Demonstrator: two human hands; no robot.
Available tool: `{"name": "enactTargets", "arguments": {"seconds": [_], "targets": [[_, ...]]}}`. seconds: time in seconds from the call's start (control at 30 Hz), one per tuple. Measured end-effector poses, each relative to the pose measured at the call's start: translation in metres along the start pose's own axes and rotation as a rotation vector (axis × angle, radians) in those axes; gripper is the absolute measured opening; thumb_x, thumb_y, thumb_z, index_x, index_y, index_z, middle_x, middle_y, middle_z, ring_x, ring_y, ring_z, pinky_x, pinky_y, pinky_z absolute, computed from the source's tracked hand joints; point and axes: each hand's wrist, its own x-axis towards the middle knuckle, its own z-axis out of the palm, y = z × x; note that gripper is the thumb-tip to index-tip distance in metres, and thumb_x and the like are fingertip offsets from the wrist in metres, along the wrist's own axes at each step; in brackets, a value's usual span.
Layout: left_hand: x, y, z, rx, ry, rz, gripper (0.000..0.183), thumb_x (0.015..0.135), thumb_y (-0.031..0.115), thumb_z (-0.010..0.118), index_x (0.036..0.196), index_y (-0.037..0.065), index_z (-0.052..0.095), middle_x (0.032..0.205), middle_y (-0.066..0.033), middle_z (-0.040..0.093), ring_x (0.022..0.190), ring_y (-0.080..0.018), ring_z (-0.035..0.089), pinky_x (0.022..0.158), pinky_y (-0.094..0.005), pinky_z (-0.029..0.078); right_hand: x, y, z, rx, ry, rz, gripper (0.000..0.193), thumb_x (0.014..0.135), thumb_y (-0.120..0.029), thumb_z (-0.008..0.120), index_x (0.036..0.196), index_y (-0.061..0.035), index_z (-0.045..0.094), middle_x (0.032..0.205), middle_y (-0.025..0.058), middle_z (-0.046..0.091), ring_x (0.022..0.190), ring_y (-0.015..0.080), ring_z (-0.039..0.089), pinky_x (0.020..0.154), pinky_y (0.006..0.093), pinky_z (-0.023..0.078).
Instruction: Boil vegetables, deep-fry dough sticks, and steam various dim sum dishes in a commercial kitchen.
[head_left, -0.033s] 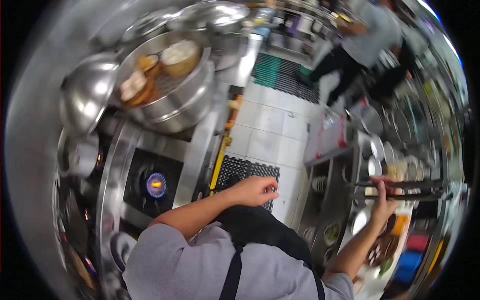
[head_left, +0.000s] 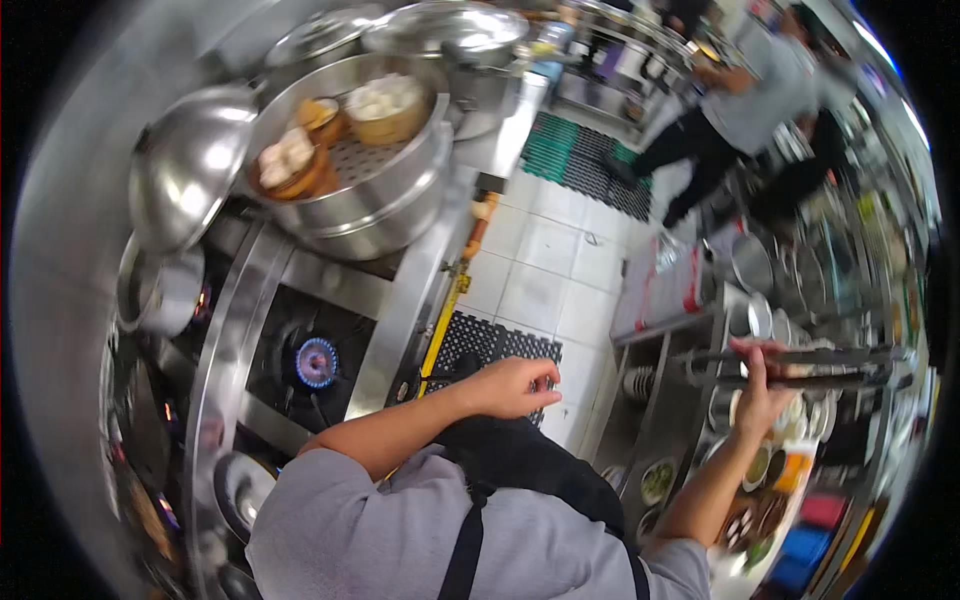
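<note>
Tiled floor point(head_left: 535, 265) is seen, in the head view, right of the lit burner point(head_left: 317, 362). Beyond the burner, baskets point(head_left: 388, 128) are held in a steamer point(head_left: 395, 215). Right of the burner, the left hand point(head_left: 518, 388) is kept loosely curled; whether anything is held cannot be told. Farther right of the burner, tongs point(head_left: 845, 356) are gripped by the right hand's point(head_left: 760, 395) closed fingers.

The right hand point(head_left: 762, 405) holds long metal tongs point(head_left: 850, 381) out over a counter full of dishes point(head_left: 660, 480). The left hand point(head_left: 515, 387) is loosely curled by the black apron point(head_left: 530, 455). A blue flame point(head_left: 317, 362) burns on the stove point(head_left: 400, 330), near a big steamer pot point(head_left: 375, 235) with small baskets point(head_left: 385, 130) inside
</note>
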Motion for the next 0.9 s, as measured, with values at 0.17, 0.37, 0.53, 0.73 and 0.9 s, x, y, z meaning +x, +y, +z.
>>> {"name": "enactTargets", "arguments": {"seconds": [0.17,0.37,0.53,0.73,0.9], "targets": [[-0.050,-0.027,-0.049,-0.195,0.304,-0.127,0.028,0.090,0.025,0.068,0.107,0.004,0.060,0.082,-0.0074,0.066,0.071,-0.0139,0.062,0.067,-0.0293,0.051,0.108,-0.072,0.297,0.819,-0.415,-0.219,0.012,0.089,0.003,0.059,0.100,0.0034,0.054,0.085,0.0179,0.066,0.078,0.0274,0.067,0.084,0.0469,0.056],[-0.093,-0.046,-0.100,-0.300,0.609,-0.151,0.028,0.089,0.020,0.069,0.111,0.005,0.060,0.085,-0.0045,0.067,0.073,-0.0111,0.061,0.066,-0.0269,0.050,0.145,-0.122,0.519,0.910,-0.695,-0.364,0.014,0.089,0.004,0.061,0.100,0.0042,0.052,0.085,0.0187,0.069,0.084,0.0280,0.071,0.078,0.0352,0.057],[-0.132,-0.058,-0.115,-0.341,0.847,-0.225,0.026,0.089,0.017,0.070,0.109,0.004,0.061,0.081,-0.0032,0.065,0.069,-0.0103,0.058,0.063,-0.0255,0.048,0.151,-0.131,0.606,0.826,-0.830,-0.257,0.012,0.089,0.003,0.061,0.099,0.0045,0.054,0.086,0.0155,0.068,0.085,0.0258,0.071,0.076,0.0314,0.056],[-0.151,-0.081,-0.103,-0.415,1.000,-0.314,0.024,0.089,0.017,0.069,0.108,0.004,0.061,0.080,-0.0036,0.064,0.065,-0.0099,0.057,0.062,-0.0258,0.048,0.153,-0.112,0.662,0.777,-1.061,-0.280,0.010,0.087,-0.002,0.061,0.094,0.0026,0.057,0.081,0.0150,0.068,0.076,0.0273,0.071,0.061,0.0299,0.051],[-0.144,-0.079,-0.110,-0.454,0.917,-0.343,0.025,0.092,0.016,0.067,0.114,0.006,0.059,0.087,-0.0003,0.063,0.076,-0.0064,0.058,0.068,-0.0232,0.048,0.143,-0.112,0.688,0.850,-1.171,0.159,0.031,0.083,-0.015,0.068,0.062,-0.0036,0.048,0.053,0.0064,0.048,0.045,0.0191,0.047,0.051,0.0349,0.043]]}}
